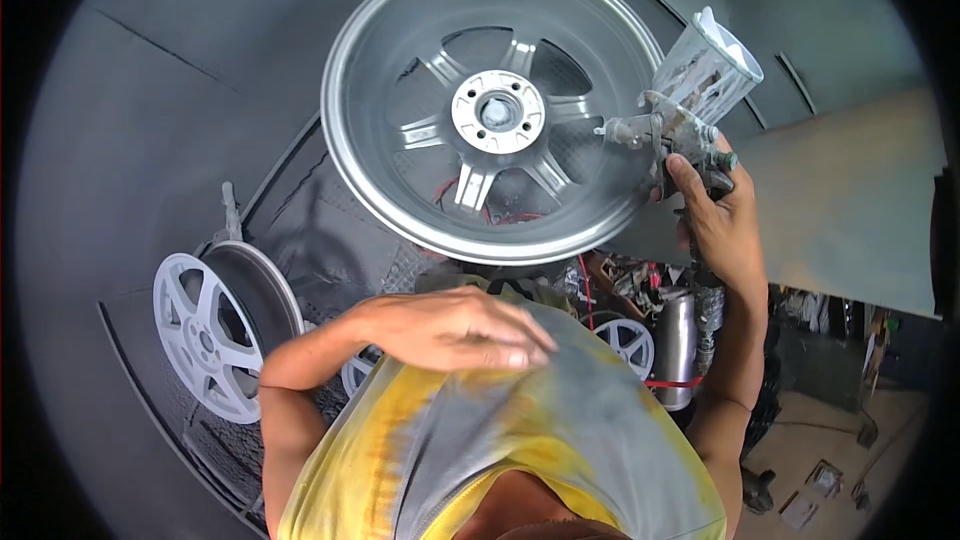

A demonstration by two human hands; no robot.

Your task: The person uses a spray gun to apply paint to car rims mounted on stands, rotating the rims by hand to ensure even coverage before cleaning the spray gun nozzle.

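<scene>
In my right hand is a spray gun, its nozzle facing left over the right side of a large wheel rim. A paint-streaked white cup sits on top of the gun. The rim is silver-grey, with its hollow inner side, spokes and bolt-holed hub facing me. My left hand is held in front of my chest, below the rim, fingers stretched out and slightly blurred, with nothing in it. The gun's trigger is partly hidden by my right fingers.
A white-spoked wheel stands at the lower left on a support. Another white wheel shows low beside a metal cylinder. Dark sheeted walls surround the rim, and a greenish panel stands at right. Clutter lies on the floor.
</scene>
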